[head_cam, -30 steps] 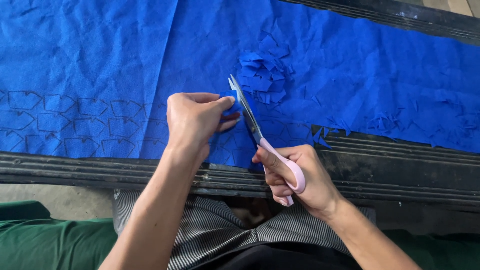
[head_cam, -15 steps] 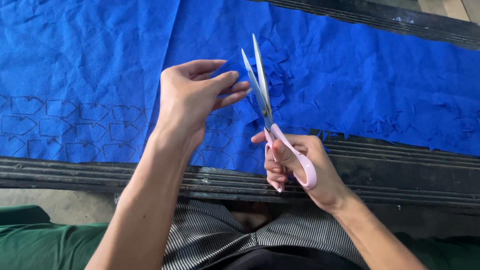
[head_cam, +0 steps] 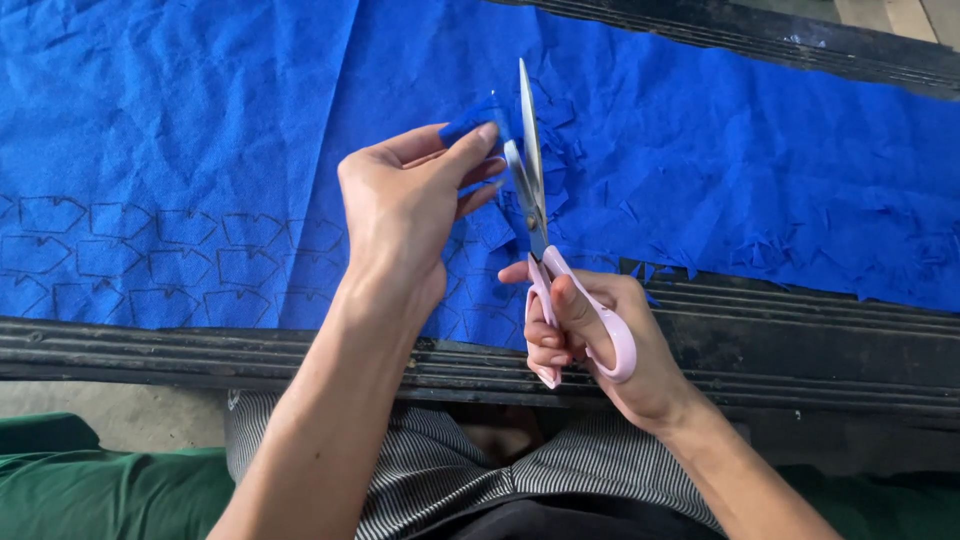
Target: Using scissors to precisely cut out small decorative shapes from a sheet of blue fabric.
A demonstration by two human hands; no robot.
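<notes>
My left hand (head_cam: 405,215) pinches a small piece of blue fabric (head_cam: 478,116) between thumb and fingers, lifted above the big blue fabric sheet (head_cam: 200,120). My right hand (head_cam: 600,345) grips pink-handled scissors (head_cam: 540,240) by their loops. The silver blades point up and away and lie right against the held piece, slightly parted. Dark pen outlines of small shapes (head_cam: 150,250) run in rows across the sheet's near left part.
The sheet lies over a dark ribbed wooden bench (head_cam: 800,340). A heap of small blue offcuts (head_cam: 570,150) sits behind the scissors, and the sheet's near right edge (head_cam: 800,260) is jagged with cuts. Striped trousers (head_cam: 450,480) and green cloth (head_cam: 90,480) show below.
Both hands rose from the sheet's near edge. My left hand lifted the small blue piece, and the scissors swung upright and closed onto it.
</notes>
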